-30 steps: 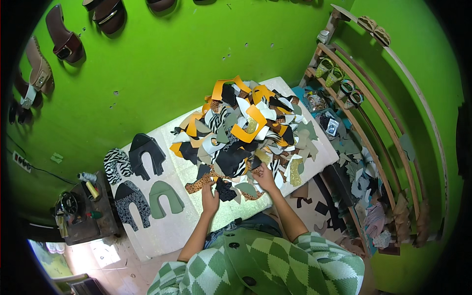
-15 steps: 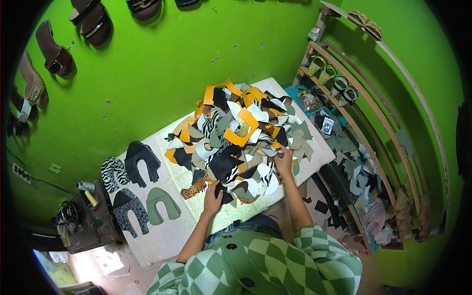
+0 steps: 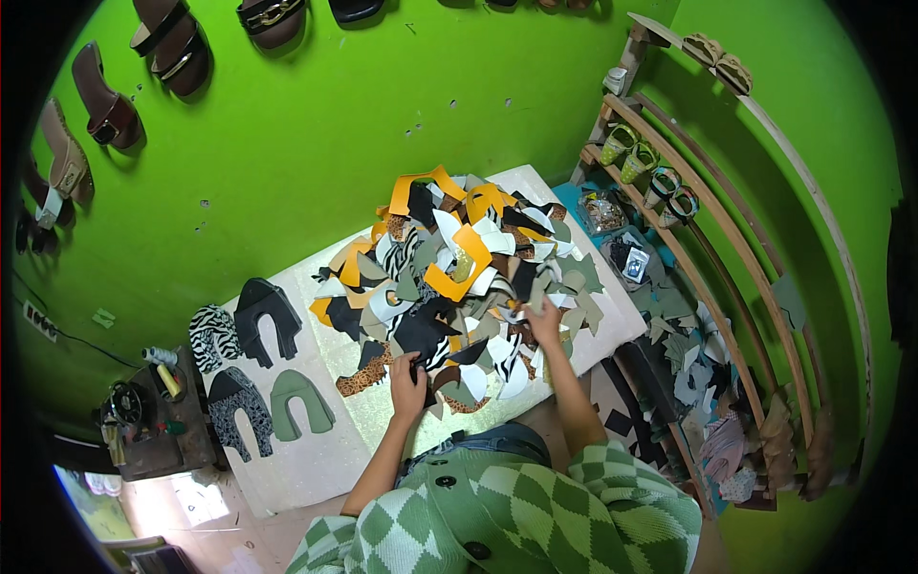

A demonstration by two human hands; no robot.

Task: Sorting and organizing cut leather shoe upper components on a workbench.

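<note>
A heap of cut leather and fabric scraps lies on the white table, in orange, black, white, olive, zebra and leopard print. At the heap's right front, my right hand is closed on a small olive-grey scrap, raised at the fingertips. My left hand rests at the front left edge, its fingers bent against a dark scrap; whether they grip it is hard to see. Left of the heap, horseshoe-shaped shoe uppers lie apart: zebra, black, speckled grey-black and olive.
The white table stands against a green wall hung with sandals. A wooden rack with sandals curves along the right, beside bins of scraps. At the left is a sewing machine on a small dark stand.
My right hand has shifted slightly left and lower, and an olive-grey scrap now stands up at its fingertips. My left hand has moved slightly left at the pile's edge. The view has tilted a little.
</note>
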